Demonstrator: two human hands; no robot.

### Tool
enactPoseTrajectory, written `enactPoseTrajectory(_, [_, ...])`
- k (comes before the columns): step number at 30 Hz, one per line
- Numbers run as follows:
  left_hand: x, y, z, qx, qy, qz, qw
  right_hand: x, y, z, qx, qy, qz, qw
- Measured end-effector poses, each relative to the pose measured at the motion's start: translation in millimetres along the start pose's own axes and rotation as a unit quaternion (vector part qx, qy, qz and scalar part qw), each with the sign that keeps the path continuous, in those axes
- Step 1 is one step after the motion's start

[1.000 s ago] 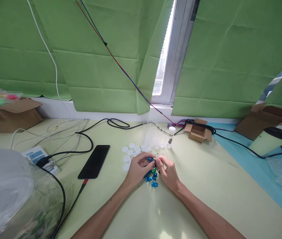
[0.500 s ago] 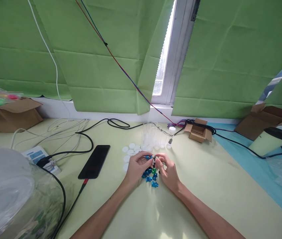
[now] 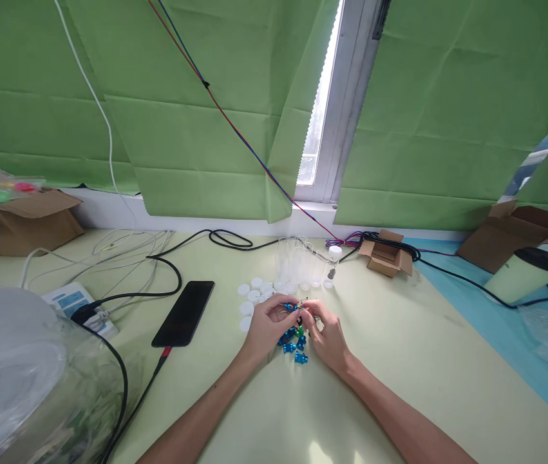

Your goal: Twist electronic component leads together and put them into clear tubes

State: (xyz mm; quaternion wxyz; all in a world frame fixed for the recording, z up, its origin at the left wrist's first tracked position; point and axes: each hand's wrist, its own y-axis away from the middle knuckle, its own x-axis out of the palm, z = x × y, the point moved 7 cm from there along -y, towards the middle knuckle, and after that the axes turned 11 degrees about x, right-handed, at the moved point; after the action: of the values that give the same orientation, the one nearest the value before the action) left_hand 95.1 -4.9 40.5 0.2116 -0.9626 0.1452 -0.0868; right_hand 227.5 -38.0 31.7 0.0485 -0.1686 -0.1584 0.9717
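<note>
My left hand [image 3: 268, 323] is closed in a pinch on a small shiny blue metal piece [image 3: 290, 307], which has a thin silver part at its tip. My right hand [image 3: 324, 332] meets it at that silver part, thumb and index finger pinched together; the exact bit between them is too small to make out. Below the fingers lie several loose blue metal pieces [image 3: 301, 357] and one green piece [image 3: 299, 331], partly hidden by the hands. White round caps [image 3: 246, 309] are spread just beyond my left hand.
Clear tubes [image 3: 293, 264] stand behind the hands, beside a white-capped one [image 3: 334, 264]. Left are a phone [image 3: 184, 314], a power strip [image 3: 80, 309] and a plastic bag [image 3: 27, 386]. An open small carton [image 3: 386, 258] and a cup [image 3: 519, 277] are on the right.
The right fingers have shifted slightly and the small silver part between the hands has turned a little. The loose pieces on the table stay where they were.
</note>
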Motion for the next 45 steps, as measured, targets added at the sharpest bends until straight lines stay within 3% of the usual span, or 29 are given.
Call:
enactPoseTrajectory(17, [2.8, 2.4, 8.3, 0.018, -0.021, 0.038, 0.999, 0.3, -2.3, -2.5, -0.002, 0.050, -0.012, 0.999])
enactPoseTrajectory(31, [-2.7, -2.0, -1.7, -0.035, 0.013, -0.038, 0.999, -0.7, 0.6, 0.8, -0.005, 0.009, -0.012, 1.000])
enactPoseTrajectory(45, [-0.7, -1.7, -1.0, -0.005, -0.021, -0.009, 1.000, 1.0, 0.2, -2.9, 0.003, 0.009, -0.003, 1.000])
